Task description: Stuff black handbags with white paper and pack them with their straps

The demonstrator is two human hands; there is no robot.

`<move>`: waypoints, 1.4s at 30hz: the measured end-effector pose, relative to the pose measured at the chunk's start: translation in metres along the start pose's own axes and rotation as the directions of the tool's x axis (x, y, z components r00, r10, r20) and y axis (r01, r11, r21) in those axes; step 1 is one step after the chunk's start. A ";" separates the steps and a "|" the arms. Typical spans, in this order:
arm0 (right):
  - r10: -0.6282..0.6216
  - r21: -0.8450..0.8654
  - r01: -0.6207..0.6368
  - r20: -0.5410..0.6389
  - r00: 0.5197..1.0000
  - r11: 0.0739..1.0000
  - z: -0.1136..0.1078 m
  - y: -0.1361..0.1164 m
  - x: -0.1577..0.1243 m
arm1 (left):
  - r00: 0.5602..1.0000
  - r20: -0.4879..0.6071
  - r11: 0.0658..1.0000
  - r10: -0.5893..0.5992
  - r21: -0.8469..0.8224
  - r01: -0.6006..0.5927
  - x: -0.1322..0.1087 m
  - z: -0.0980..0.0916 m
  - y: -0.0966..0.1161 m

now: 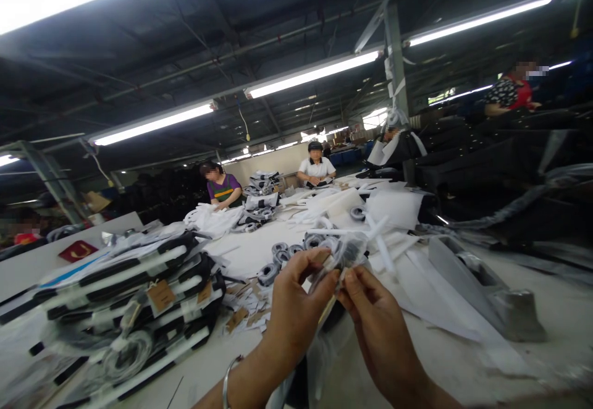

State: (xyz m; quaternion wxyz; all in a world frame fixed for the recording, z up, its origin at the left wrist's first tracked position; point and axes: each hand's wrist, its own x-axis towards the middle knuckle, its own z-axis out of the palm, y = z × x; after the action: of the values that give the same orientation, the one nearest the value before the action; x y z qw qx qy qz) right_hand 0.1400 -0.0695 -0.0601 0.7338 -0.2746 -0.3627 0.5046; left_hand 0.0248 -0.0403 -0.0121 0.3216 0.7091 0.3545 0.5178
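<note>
Both hands are raised over the table, close together. Thumb and fingers of my left hand pinch a crumpled piece of clear plastic film, which bunches up beyond the fingertips around something dark. My right hand pinches the lower edge of the same film, its thumb beside the left thumb. What the film covers is blurred. Below the hands, a dark item partly in plastic hangs toward the table's near edge, mostly hidden. Just behind the left hand lie several grey wrapped coils.
At left rises a stack of black bags with white wrapping and brown cardboard tags. White sheets and a grey metal tape dispenser lie at right. Two co-workers work across the table; paper scraps litter the middle.
</note>
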 end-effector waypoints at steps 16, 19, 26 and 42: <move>-0.218 -0.215 0.176 -0.187 0.958 0.960 0.012 0.020 0.007 | 0.976 0.031 0.868 0.218 0.452 -0.208 -0.006 -0.002 0.022; -0.211 -0.200 0.171 -0.196 0.958 0.965 0.013 0.020 0.006 | 0.963 0.034 0.778 0.266 0.582 -0.236 -0.003 -0.004 0.022; -0.151 -0.165 0.123 -0.169 0.974 0.978 0.017 0.013 0.006 | 0.837 0.197 0.251 0.510 0.897 -0.364 -0.013 -0.002 0.005; -0.018 -0.036 0.018 -0.014 1.000 0.999 0.001 -0.007 0.012 | 0.928 0.194 0.555 0.318 0.755 -0.349 -0.021 0.004 -0.002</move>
State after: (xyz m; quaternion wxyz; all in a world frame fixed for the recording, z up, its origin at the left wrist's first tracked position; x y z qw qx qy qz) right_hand 0.1457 -0.0602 -0.0506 0.7359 -0.2880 -0.3689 0.4894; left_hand 0.0241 -0.0569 -0.0250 -0.1146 0.8402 0.3965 0.3516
